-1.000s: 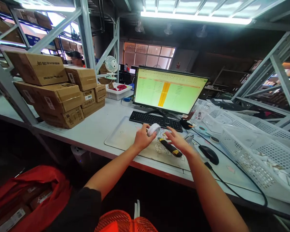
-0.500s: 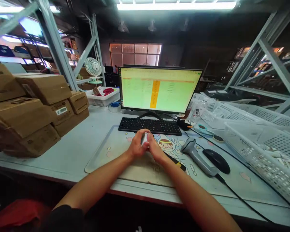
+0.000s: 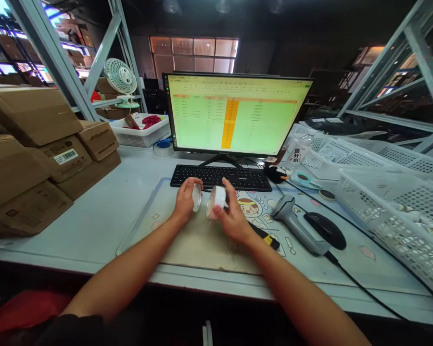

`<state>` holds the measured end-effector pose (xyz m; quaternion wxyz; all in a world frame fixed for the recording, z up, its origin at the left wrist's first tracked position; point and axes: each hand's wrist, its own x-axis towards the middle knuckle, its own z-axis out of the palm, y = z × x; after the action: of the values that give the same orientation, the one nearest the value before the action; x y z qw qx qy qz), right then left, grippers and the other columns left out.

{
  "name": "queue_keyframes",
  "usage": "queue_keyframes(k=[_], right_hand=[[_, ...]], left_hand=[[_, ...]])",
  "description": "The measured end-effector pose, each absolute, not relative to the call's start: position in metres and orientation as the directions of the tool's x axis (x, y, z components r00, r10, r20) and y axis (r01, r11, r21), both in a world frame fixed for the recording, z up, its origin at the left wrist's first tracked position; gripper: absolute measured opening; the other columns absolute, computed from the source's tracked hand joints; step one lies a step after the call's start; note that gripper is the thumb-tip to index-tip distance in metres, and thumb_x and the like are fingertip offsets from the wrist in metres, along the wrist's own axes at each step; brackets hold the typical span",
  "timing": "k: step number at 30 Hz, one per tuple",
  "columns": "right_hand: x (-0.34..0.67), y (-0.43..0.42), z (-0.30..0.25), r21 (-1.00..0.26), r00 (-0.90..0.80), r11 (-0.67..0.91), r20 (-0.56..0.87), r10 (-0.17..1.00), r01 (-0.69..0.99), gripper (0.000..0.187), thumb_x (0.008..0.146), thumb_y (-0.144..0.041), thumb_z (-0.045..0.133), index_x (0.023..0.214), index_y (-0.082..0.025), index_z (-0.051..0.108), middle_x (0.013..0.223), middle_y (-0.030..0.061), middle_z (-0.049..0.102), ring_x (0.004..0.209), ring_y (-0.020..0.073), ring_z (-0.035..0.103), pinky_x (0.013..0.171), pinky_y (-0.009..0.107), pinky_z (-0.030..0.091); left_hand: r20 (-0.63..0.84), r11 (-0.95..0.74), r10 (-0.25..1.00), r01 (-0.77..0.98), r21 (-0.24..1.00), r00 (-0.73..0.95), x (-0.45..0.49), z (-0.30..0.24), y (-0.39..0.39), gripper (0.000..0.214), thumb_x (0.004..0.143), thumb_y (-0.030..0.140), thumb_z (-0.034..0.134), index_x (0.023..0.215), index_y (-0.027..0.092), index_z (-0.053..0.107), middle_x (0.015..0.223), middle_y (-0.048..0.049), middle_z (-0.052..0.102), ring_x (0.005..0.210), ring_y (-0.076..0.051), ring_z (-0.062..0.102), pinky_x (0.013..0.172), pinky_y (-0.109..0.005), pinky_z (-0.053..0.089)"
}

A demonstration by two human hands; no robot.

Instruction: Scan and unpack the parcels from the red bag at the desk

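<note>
In the head view, my left hand grips a thin round lid, turned on edge and facing right. My right hand is closed around a short round white container, also tipped on its side. A small gap separates the lid from the container, and what is inside the container cannot be made out. Both hands hover over the printed desk mat, just in front of the black keyboard. A black and yellow box cutter lies under my right wrist.
A barcode scanner and black mouse lie to the right, beside white plastic baskets. Behind the keyboard stands a monitor. Cardboard boxes are stacked at left. A tape roll sits near the monitor.
My hands were pressed together around the white object; now they have parted, the lid in the left and the container in the right. The view has tilted down and moved closer.
</note>
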<state>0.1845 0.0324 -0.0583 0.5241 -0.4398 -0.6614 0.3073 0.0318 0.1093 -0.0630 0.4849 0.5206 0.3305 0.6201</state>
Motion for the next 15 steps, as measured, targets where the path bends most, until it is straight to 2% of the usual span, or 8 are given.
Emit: queue_keyframes(k=[2,3,5,7,9,13,15], right_hand=[[0.190,0.036,-0.057,-0.963,-0.047,0.263,0.266,0.963,-0.062,0.083,0.090,-0.076,0.060,0.154,-0.029,0.039,0.140,0.0117,0.061,0.119,0.0315,0.064,0.097,0.052,0.059],[0.193,0.038,-0.056,-0.963,-0.060,0.181,0.196,0.979,-0.202,0.076,0.089,-0.077,0.059,0.146,-0.029,0.046,0.133,0.0094,0.065,0.111,0.0300,0.066,0.087,0.049,0.062],[0.199,0.041,-0.057,-0.926,-0.099,0.078,0.123,0.988,-0.369,0.065,0.086,-0.076,0.063,0.130,-0.029,0.058,0.124,0.0058,0.068,0.102,0.0271,0.067,0.074,0.041,0.062],[0.203,0.042,-0.057,-0.903,-0.120,0.054,0.116,0.986,-0.427,0.057,0.083,-0.070,0.071,0.121,-0.029,0.064,0.117,0.0032,0.069,0.098,0.0237,0.066,0.071,0.035,0.060],[0.204,0.042,-0.056,-0.896,-0.128,0.063,0.132,0.983,-0.439,0.054,0.081,-0.065,0.075,0.121,-0.030,0.066,0.117,0.0017,0.069,0.099,0.0219,0.065,0.076,0.034,0.059],[0.201,0.040,-0.054,-0.915,-0.159,0.073,0.147,0.976,-0.396,0.058,0.085,-0.070,0.067,0.127,-0.029,0.064,0.131,0.0037,0.067,0.116,0.0264,0.064,0.094,0.041,0.057],[0.201,0.039,-0.054,-0.937,-0.155,0.101,0.160,0.975,-0.333,0.061,0.089,-0.073,0.060,0.131,-0.029,0.061,0.138,0.0053,0.064,0.124,0.0291,0.061,0.098,0.045,0.056]], left_hand=[[0.504,-0.489,0.860,-0.160,0.858,0.079,0.025,-0.061,0.107,0.056,0.089,0.076,0.063,0.096,0.021,0.068,0.095,-0.0064,0.069,0.085,-0.020,0.065,0.079,-0.034,0.054],[0.609,-0.603,0.783,-0.088,0.793,0.126,0.023,-0.059,0.104,0.050,0.091,0.071,0.066,0.098,0.021,0.070,0.102,-0.0072,0.070,0.095,-0.022,0.066,0.088,-0.037,0.054],[0.749,-0.782,0.610,0.045,0.621,0.260,0.021,-0.057,0.095,0.040,0.093,0.062,0.070,0.098,0.022,0.072,0.116,-0.0093,0.068,0.113,-0.025,0.063,0.104,-0.042,0.049],[0.774,-0.864,0.494,0.122,0.489,0.396,0.020,-0.055,0.088,0.033,0.094,0.056,0.071,0.097,0.023,0.073,0.124,-0.0105,0.065,0.122,-0.027,0.060,0.111,-0.046,0.045],[0.762,-0.882,0.459,0.133,0.452,0.456,0.019,-0.054,0.084,0.030,0.095,0.052,0.071,0.096,0.022,0.073,0.126,-0.0111,0.064,0.124,-0.027,0.059,0.111,-0.046,0.045],[0.782,-0.839,0.511,0.012,0.544,0.357,0.017,-0.051,0.085,0.029,0.099,0.050,0.066,0.096,0.021,0.071,0.118,-0.0105,0.065,0.114,-0.024,0.063,0.105,-0.043,0.050],[0.768,-0.789,0.578,-0.053,0.612,0.275,0.017,-0.049,0.087,0.031,0.096,0.053,0.070,0.095,0.021,0.071,0.114,-0.0094,0.065,0.113,-0.023,0.063,0.106,-0.042,0.049]])
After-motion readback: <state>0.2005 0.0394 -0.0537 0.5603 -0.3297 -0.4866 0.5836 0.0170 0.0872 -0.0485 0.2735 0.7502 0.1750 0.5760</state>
